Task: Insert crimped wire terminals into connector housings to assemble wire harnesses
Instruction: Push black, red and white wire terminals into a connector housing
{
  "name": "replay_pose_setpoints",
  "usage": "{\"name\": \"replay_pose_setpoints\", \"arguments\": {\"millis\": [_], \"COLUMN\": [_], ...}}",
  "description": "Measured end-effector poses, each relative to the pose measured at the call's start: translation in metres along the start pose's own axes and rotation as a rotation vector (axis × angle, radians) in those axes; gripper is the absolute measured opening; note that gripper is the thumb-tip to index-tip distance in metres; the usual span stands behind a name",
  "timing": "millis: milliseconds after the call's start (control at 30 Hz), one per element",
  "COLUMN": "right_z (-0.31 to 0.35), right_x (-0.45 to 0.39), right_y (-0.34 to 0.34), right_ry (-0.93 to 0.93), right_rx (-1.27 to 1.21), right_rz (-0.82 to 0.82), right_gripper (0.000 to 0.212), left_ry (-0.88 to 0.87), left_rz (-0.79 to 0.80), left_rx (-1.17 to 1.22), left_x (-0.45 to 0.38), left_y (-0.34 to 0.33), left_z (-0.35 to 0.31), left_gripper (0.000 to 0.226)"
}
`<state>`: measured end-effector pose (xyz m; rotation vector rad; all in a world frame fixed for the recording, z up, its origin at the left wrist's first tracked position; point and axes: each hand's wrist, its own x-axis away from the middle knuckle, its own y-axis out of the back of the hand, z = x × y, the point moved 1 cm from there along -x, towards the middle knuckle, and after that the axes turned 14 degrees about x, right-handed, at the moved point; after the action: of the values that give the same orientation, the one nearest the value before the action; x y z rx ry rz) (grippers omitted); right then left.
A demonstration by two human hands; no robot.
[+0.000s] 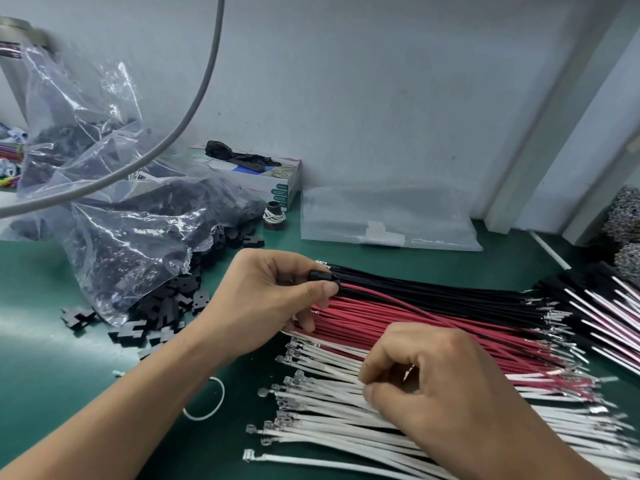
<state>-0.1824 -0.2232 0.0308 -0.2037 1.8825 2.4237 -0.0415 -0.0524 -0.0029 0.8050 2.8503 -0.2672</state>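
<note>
We pinch a black connector housing (322, 276) in the left hand (263, 299) above the red wires (433, 327), while the right hand (433, 382) fingers curl onto the near white wires (329, 410).

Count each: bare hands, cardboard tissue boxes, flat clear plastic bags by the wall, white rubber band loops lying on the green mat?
Bare hands: 2 (left hand, right hand)
Cardboard tissue box: 1
Flat clear plastic bag: 1
White rubber band loop: 1
Total: 5
</note>
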Motion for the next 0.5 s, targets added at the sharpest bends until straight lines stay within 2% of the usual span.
{"name": "replay_pose_setpoints", "arguments": {"millis": [167, 300, 500], "right_z": [-0.008, -0.014, -0.013], "right_x": [-0.002, -0.004, -0.006], "right_y": [0.001, 0.004, 0.000], "right_ry": [-0.025, -0.029, -0.004], "right_rx": [-0.119, -0.040, 0.134], "right_rz": [-0.133, -0.429, -0.589], "right_gripper": [0.018, 0.008, 0.014], "left_ry": [0.008, 0.024, 0.026], "left_rz": [0.008, 0.051, 0.080], "left_rx": [0.013, 0.075, 0.113], "left_x": [0.000, 0.001, 0.002], "left_y": [0.002, 0.001, -0.003], "left_z": [-0.002, -0.005, -0.007], "left_gripper": [0.018, 0.022, 0.025]}}
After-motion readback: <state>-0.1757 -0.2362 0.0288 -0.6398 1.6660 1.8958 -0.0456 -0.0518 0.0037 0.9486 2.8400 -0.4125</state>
